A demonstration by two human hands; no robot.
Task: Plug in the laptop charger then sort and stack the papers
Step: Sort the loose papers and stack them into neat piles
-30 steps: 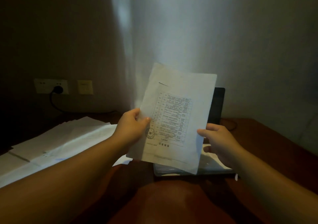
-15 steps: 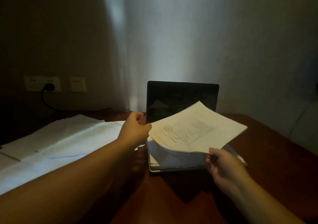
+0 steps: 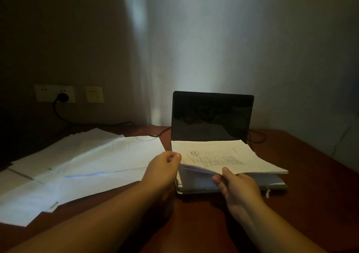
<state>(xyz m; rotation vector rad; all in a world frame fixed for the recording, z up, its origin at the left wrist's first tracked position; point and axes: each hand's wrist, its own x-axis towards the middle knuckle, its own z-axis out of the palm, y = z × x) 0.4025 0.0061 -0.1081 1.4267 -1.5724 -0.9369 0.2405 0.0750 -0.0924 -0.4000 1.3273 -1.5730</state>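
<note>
An open laptop [image 3: 212,116] stands on the wooden desk [image 3: 204,219] with a dark screen. A stack of printed papers [image 3: 229,158] lies over its keyboard. My right hand [image 3: 236,186] pinches the near edge of the top sheets and lifts it slightly. My left hand [image 3: 162,168] sits at the stack's left edge, fingers curled; whether it holds a sheet is unclear. The charger plug [image 3: 63,97] sits in the wall socket [image 3: 54,93], and its black cable [image 3: 93,124] runs along the desk toward the laptop.
Loose white sheets [image 3: 77,163] spread across the left half of the desk, overlapping one another. A second wall plate [image 3: 94,94] is right of the socket. A thin cable [image 3: 256,137] loops behind the laptop's right side. The room is dim.
The sheet I held upright in both hands has come down flat onto the stack on the laptop. My left hand let go of it and moved to the stack's left edge.
</note>
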